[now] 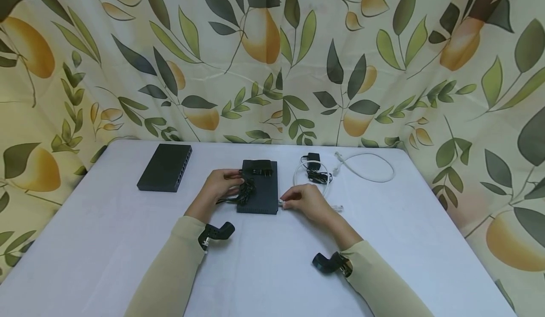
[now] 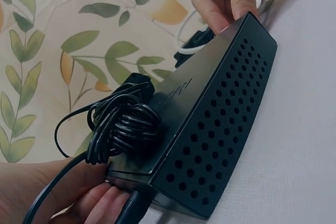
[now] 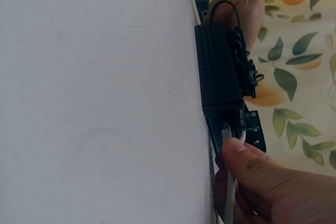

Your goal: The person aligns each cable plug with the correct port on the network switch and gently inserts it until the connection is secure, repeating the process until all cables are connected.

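Observation:
A flat black network switch [image 1: 268, 196] lies at the middle of the table, its perforated side wall facing the left wrist view. On top of it rest a black power adapter [image 1: 260, 167] and its bundled cord [image 2: 126, 124]. My left hand [image 1: 222, 184] holds the switch by its left side, beside a black plug [image 2: 134, 203] at the box's edge. At the opposite side my right hand [image 1: 308, 203] pinches the clear plug [image 3: 226, 130] of a white Ethernet cable, right at the port side of the switch. The fingertips partly hide the plug.
A second black box with ports [image 1: 165, 168] lies at the back left of the white table [image 1: 106, 241]. At the back right are another power adapter [image 1: 313, 157] and a looped white cable [image 1: 374, 180]. A patterned curtain [image 1: 255, 94] hangs behind the table.

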